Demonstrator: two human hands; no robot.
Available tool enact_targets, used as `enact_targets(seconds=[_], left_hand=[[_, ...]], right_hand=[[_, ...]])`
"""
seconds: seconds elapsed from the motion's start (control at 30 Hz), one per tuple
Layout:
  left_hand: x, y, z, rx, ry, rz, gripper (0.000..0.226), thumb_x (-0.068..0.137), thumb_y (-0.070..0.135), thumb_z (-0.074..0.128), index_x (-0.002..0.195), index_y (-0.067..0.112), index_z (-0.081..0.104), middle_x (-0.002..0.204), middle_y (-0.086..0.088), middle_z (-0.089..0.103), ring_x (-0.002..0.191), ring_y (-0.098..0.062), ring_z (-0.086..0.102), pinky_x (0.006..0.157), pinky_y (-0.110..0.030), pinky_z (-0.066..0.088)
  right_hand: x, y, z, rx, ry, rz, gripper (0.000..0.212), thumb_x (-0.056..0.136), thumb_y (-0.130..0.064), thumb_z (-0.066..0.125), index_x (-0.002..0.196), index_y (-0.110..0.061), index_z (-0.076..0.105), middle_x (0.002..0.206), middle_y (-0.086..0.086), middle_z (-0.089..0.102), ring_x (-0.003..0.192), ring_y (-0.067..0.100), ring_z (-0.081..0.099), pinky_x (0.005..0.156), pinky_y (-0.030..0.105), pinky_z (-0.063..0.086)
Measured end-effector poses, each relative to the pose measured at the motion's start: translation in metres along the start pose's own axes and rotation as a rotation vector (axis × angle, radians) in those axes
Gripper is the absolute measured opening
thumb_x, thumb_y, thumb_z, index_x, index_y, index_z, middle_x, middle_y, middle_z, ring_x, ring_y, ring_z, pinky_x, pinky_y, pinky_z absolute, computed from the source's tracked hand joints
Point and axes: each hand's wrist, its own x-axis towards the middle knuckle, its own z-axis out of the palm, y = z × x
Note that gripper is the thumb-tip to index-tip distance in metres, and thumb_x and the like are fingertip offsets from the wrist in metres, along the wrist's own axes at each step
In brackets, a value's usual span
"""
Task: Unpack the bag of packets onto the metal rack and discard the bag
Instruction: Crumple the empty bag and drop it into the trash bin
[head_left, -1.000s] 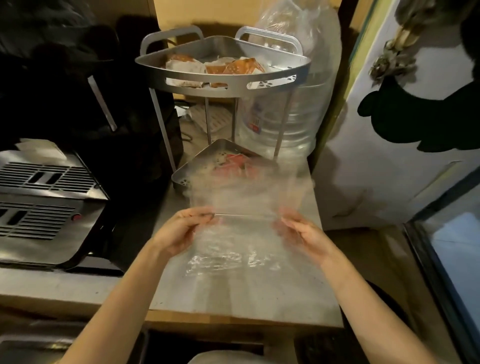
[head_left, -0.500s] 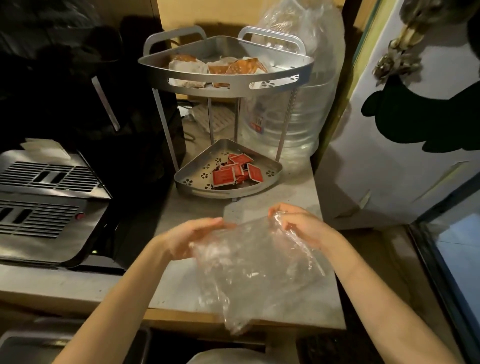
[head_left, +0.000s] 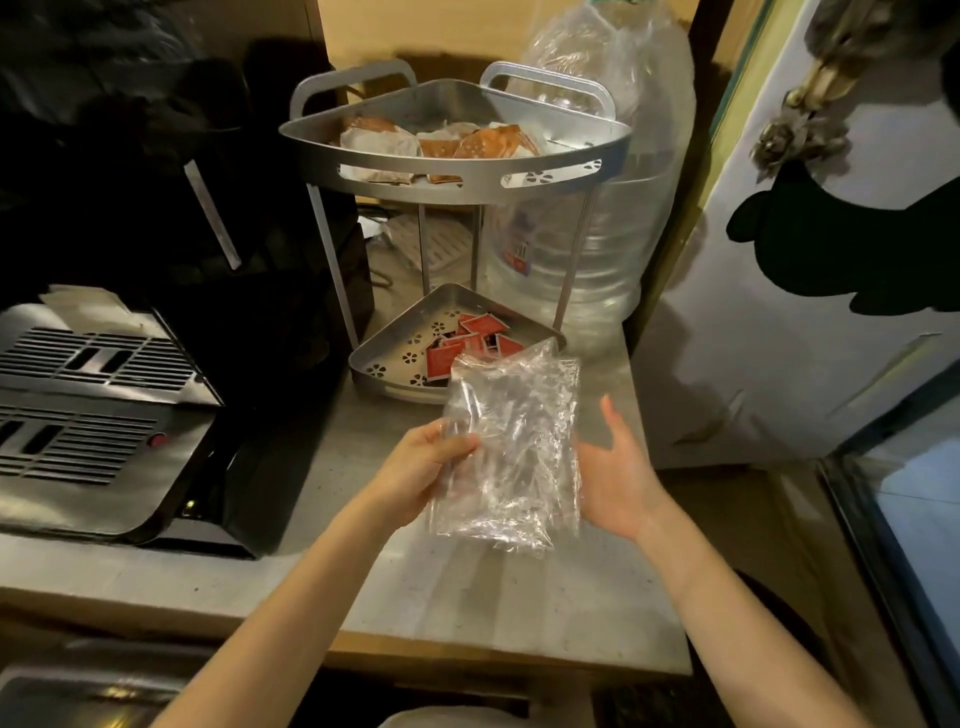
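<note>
Bag (head_left: 511, 452) empty, pinched in left hand (head_left: 415, 475) near rack (head_left: 457, 171); right hand (head_left: 618, 478) open beside. Could unfurl, snag red packets (head_left: 465, 345).

Two bare forearms and hands seen from the wearer's own viewpoint.

Both arms enter from the bottom edge and are uncovered along their whole visible length; no sleeve or cuff shows on either. The left hand (head_left: 421, 475) and the right hand (head_left: 618, 480) wear no gloves. No ring, watch, bracelet or band is visible on the fingers or wrists that face the camera. The forearms are slender and smooth, with no visible marks or tattoos. The fingernails that show on the left hand look short and unpainted, though the dim warm light makes fine detail hard to tell.
</note>
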Motion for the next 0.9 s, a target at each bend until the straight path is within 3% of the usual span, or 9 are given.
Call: enact_targets(seconds=[0.07, 0.17, 0.3, 0.47, 0.6, 0.7, 0.77, 0.83, 0.9], left_hand=[[0.000, -0.004, 0.003, 0.137, 0.066, 0.039, 0.012, 0.086, 0.010, 0.058, 0.092, 0.000, 0.059, 0.074, -0.012, 0.053, 0.053, -0.014, 0.047, 0.046, -0.027, 0.041], [-0.001, -0.007, 0.007, 0.229, 0.117, 0.092, 0.007, 0.088, 0.007, 0.055, 0.082, 0.010, 0.057, 0.070, -0.010, 0.051, 0.056, -0.016, 0.048, 0.050, -0.029, 0.046], [-0.004, -0.009, 0.005, 0.042, 0.068, 0.100, 0.032, 0.086, -0.002, 0.055, 0.107, 0.021, 0.060, 0.102, -0.023, 0.064, 0.087, -0.035, 0.059, 0.082, -0.050, 0.049], [-0.009, -0.010, -0.003, -0.208, -0.038, 0.015, 0.026, 0.087, -0.002, 0.049, 0.106, 0.011, 0.061, 0.091, -0.009, 0.071, 0.077, -0.019, 0.068, 0.071, -0.030, 0.058], [-0.008, -0.018, -0.008, -0.298, 0.001, -0.078, 0.023, 0.085, -0.002, 0.050, 0.106, -0.001, 0.061, 0.090, -0.014, 0.071, 0.080, -0.023, 0.067, 0.080, -0.033, 0.054], [-0.015, -0.022, -0.008, -0.229, -0.001, -0.040, 0.023, 0.086, -0.004, 0.046, 0.086, 0.002, 0.068, 0.075, -0.009, 0.068, 0.066, -0.016, 0.066, 0.062, -0.026, 0.057], [-0.023, -0.022, -0.009, -0.100, 0.001, -0.008, 0.041, 0.086, -0.007, 0.042, 0.061, 0.011, 0.069, 0.060, -0.001, 0.066, 0.055, -0.010, 0.063, 0.050, -0.021, 0.052], [-0.033, -0.025, -0.012, 0.051, 0.025, 0.020, 0.049, 0.085, -0.012, 0.038, 0.055, 0.014, 0.068, 0.061, 0.001, 0.064, 0.059, -0.009, 0.062, 0.052, -0.020, 0.051], [-0.043, -0.029, -0.017, 0.134, 0.066, 0.052, 0.051, 0.083, -0.015, 0.037, 0.053, 0.014, 0.066, 0.062, 0.001, 0.063, 0.061, -0.011, 0.062, 0.055, -0.021, 0.051]], right_hand=[[0.001, 0.005, 0.004, -0.191, 0.062, -0.003, 0.071, 0.069, -0.065, 0.053, 0.126, -0.022, 0.054, 0.123, 0.006, 0.064, 0.111, 0.028, 0.061, 0.092, 0.044, 0.048], [0.004, 0.007, 0.006, -0.323, 0.199, -0.075, 0.040, 0.077, -0.030, 0.068, 0.114, -0.016, 0.059, 0.103, 0.004, 0.067, 0.082, 0.017, 0.067, 0.063, 0.029, 0.056], [0.006, 0.007, 0.004, -0.356, 0.252, -0.173, 0.023, 0.082, -0.002, 0.057, 0.104, -0.009, 0.060, 0.084, 0.003, 0.063, 0.073, 0.013, 0.058, 0.050, 0.020, 0.049], [0.007, 0.010, -0.001, -0.182, 0.126, -0.167, 0.030, 0.086, 0.004, 0.052, 0.113, -0.005, 0.059, 0.102, 0.015, 0.064, 0.094, 0.026, 0.059, 0.076, 0.030, 0.051], [0.002, 0.008, 0.003, -0.059, 0.053, -0.128, 0.030, 0.092, 0.002, 0.040, 0.097, -0.008, 0.068, 0.085, 0.007, 0.075, 0.078, 0.019, 0.072, 0.064, 0.026, 0.059], [-0.004, 0.003, 0.010, -0.030, 0.044, -0.057, 0.053, 0.093, -0.009, 0.028, 0.066, -0.009, 0.074, 0.075, 0.009, 0.074, 0.066, 0.023, 0.070, 0.059, 0.035, 0.058], [-0.006, 0.000, 0.015, -0.091, 0.073, -0.009, 0.054, 0.093, -0.025, 0.029, 0.062, -0.007, 0.069, 0.073, 0.011, 0.068, 0.066, 0.025, 0.064, 0.062, 0.036, 0.053], [-0.004, 0.001, 0.017, -0.316, 0.036, 0.027, 0.047, 0.093, -0.035, 0.039, 0.066, -0.007, 0.066, 0.075, 0.008, 0.066, 0.070, 0.020, 0.062, 0.067, 0.029, 0.051], [0.000, 0.008, 0.019, -0.583, -0.068, -0.006, 0.016, 0.084, -0.024, 0.060, 0.078, -0.009, 0.064, 0.082, 0.002, 0.066, 0.075, 0.013, 0.064, 0.065, 0.019, 0.052]])
